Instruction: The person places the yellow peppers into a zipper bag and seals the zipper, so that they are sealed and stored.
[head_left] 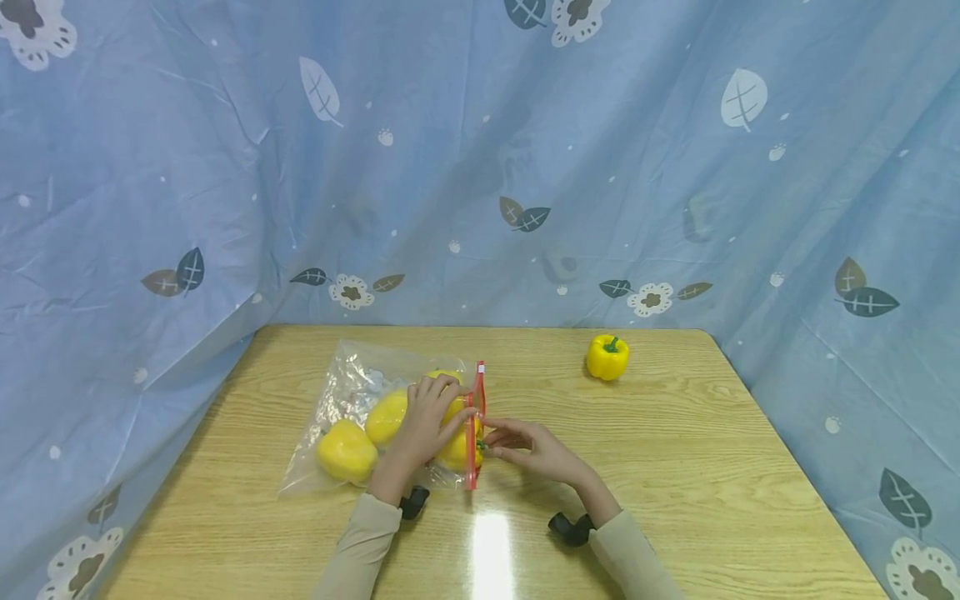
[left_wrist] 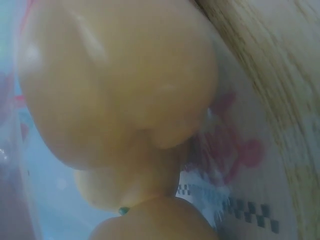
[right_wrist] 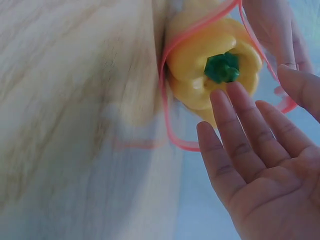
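Blue leaf-print curtain (head_left: 450, 158) behind a wooden table (head_left: 675, 475), two hands at a bag (head_left: 347, 371) of peppers.
At left the clear bag lies flat, one yellow pepper (head_left: 347, 452) in its near corner; beside that, the left hand (head_left: 423, 421) lies across the plastic, hiding part of the other peppers, thumb and fingertips by the red rim (head_left: 471, 471), though whether they pinch it cannot be told; this rim surrounds the front pepper (right_wrist: 197, 52), its green stem facing right; just beyond, the right hand (head_left: 534, 450) has straight, slightly spread fingers and grasps nothing; farther right, a lone pepper (head_left: 606, 360) stands near the table's back edge.
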